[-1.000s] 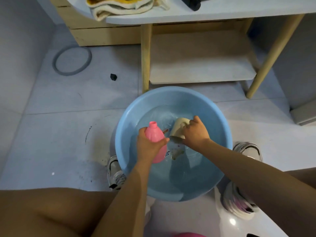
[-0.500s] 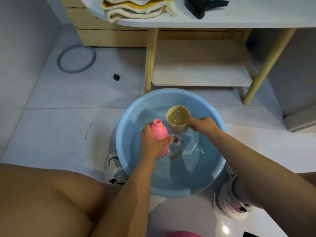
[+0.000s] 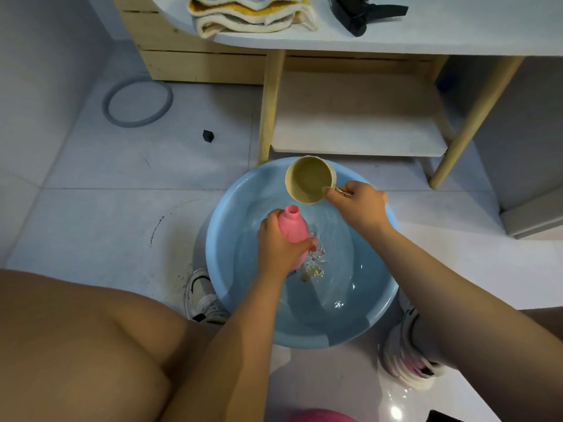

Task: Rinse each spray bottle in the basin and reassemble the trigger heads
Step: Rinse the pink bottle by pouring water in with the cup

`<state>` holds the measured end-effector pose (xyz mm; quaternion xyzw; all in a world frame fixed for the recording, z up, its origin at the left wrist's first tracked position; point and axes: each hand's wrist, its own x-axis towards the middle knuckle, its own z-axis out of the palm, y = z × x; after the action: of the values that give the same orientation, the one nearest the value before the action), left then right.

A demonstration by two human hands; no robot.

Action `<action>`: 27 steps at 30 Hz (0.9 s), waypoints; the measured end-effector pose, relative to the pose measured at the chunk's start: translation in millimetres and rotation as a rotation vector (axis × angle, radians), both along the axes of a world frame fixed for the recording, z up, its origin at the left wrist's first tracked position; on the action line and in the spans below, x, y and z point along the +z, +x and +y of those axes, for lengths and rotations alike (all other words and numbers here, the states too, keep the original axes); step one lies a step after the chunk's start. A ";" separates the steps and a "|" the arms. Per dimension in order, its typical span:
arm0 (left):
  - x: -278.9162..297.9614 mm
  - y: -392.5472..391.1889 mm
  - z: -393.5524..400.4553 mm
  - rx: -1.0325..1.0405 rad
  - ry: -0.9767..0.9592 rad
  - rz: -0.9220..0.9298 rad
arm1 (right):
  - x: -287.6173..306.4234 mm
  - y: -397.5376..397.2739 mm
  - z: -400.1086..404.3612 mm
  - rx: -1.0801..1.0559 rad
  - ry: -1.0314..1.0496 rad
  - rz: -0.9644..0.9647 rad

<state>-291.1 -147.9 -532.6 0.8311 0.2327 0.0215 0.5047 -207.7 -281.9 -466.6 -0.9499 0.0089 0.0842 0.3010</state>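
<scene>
one grey rubber ring (image 3: 137, 103) lies on the tiled floor at far left, and one small black cap (image 3: 208, 136) sits to its right. one folded yellow-and-cream towel (image 3: 249, 13) rests on the white tabletop (image 3: 457, 35) above, with one black trigger head (image 3: 362, 13) further right on it. we count one round light-blue plastic basin (image 3: 219, 269) of water on the floor, between two white sneakers, one (image 3: 202, 295) at its left edge and one (image 3: 408, 357) at its right. our left hand (image 3: 278, 248) wraps its fingers round one pink plastic spray bottle (image 3: 292, 226), held over the water, neck open and tilted up to the left. our right hand (image 3: 361, 205) pinches the handle of one tan round cup (image 3: 309, 179), raised over the basin's far rim, mouth facing us. one pink rounded object (image 3: 323, 417) peeks in at the bottom edge; we cannot tell what it is.
</scene>
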 end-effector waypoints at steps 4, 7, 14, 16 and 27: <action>-0.1 1.9 -1.4 -0.003 0.007 -0.013 | -3.5 -2.5 2.3 0.017 -0.023 -0.132; -1.1 4.2 -1.2 -0.004 0.021 -0.010 | -5.3 -2.3 2.8 0.042 -0.030 -0.213; 1.4 5.9 -2.0 -0.016 0.016 0.001 | -6.7 -1.3 1.5 0.084 -0.058 -0.353; 1.1 6.4 -2.1 -0.017 0.022 0.008 | -6.1 -1.7 1.3 0.086 -0.071 -0.374; 3.5 3.6 -2.0 -0.003 0.006 0.003 | -4.5 0.4 -1.2 0.098 -0.107 -0.418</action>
<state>-287.5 -149.8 -529.1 0.8331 0.2320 0.0203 0.5017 -207.3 -283.1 -471.1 -0.9605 -0.0953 -0.1008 0.2411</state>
